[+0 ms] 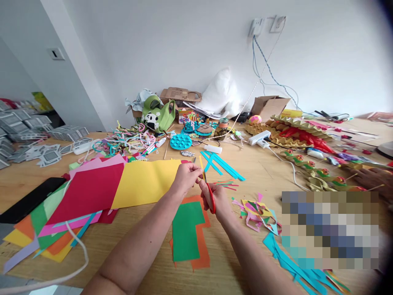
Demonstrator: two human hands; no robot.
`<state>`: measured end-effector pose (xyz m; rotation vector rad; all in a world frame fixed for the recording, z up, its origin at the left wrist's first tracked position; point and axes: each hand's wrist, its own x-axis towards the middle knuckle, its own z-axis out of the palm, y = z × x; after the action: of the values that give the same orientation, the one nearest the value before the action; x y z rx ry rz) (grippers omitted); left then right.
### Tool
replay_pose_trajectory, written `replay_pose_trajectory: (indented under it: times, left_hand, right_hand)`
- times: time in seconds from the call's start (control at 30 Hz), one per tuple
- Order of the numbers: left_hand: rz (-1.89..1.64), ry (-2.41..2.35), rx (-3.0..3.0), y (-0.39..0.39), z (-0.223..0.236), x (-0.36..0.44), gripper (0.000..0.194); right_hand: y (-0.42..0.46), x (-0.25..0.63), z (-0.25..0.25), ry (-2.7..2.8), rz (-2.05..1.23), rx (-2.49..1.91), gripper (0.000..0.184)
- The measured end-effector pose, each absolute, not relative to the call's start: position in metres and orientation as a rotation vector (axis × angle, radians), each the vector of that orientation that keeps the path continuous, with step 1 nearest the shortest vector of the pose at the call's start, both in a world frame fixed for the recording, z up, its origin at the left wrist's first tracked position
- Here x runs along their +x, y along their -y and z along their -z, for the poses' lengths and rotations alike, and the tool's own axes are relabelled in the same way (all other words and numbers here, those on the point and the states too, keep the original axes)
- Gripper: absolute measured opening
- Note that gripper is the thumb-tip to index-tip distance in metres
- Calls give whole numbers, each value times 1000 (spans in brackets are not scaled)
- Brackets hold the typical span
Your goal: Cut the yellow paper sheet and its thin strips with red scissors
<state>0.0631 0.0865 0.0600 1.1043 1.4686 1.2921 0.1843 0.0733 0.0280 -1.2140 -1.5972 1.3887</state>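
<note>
My right hand (220,200) is wrapped around a pair of red-handled scissors (211,198), blades pointing up and away from me. Close beside it, my left hand (186,177) pinches a narrow yellow paper strip (201,161) at the blades. Whether the blades are cutting into the strip I cannot tell. Under my hands lie a green paper sheet (186,235) and an orange paper sheet (203,252) partly covered by it. A large yellow sheet (144,180) reaches from the left to my left wrist. Beyond my hands rest thin coloured strips (227,185) and blue paper strips (225,165).
Stacked coloured paper (82,188) and a dark tablet-like object (32,198) lie left. Paper scraps (256,211) and blue strips (296,262) lie right. Pipe cleaners (125,139), a green panda bag (158,114) and a power strip (259,138) stand farther back. Another person's hand (373,179) is at far right.
</note>
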Motion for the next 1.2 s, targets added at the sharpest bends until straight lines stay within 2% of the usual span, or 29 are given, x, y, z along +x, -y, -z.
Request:
replay_pose_trajectory:
  times: [1.2]
  left_hand:
    - [-1224, -1487, 1158, -86, -64, 61, 11]
  right_hand:
    - [-70, 185, -36, 1608, -1412, -1247, 52]
